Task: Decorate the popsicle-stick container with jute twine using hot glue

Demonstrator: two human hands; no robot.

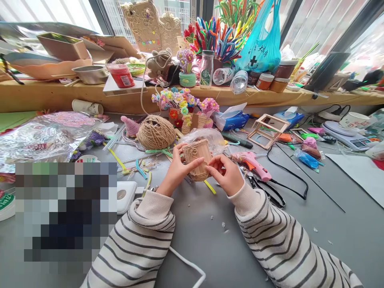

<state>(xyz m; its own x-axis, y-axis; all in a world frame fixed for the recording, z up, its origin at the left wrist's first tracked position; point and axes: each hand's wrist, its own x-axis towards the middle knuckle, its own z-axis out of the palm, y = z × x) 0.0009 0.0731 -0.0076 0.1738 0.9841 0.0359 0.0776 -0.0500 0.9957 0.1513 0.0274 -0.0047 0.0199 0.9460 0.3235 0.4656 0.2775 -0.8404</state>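
Note:
Above the front of the grey table I see a small craft-stick container [205,153], tilted, with twine wound round its rim and base and a twine knot on its side. My left hand [177,170] is closed round its left side, the thumb lying across the front. At the lower right edge, my right hand [227,173] pinches the container between thumb and fingertips; whether a loose twine end is also between them cannot be made out. A ball of twine [156,133] lies behind my left hand. To the right of my right hand rests a pink glue gun [254,165].
Behind the container lie a crumpled clear plastic bag [214,140], fuzzy flowers [178,98] and a tissue pack [231,119]. A wooden frame [268,130] and a kitchen scale [345,134] stand right. The glue gun's black cord [306,188] loops over the table [210,256].

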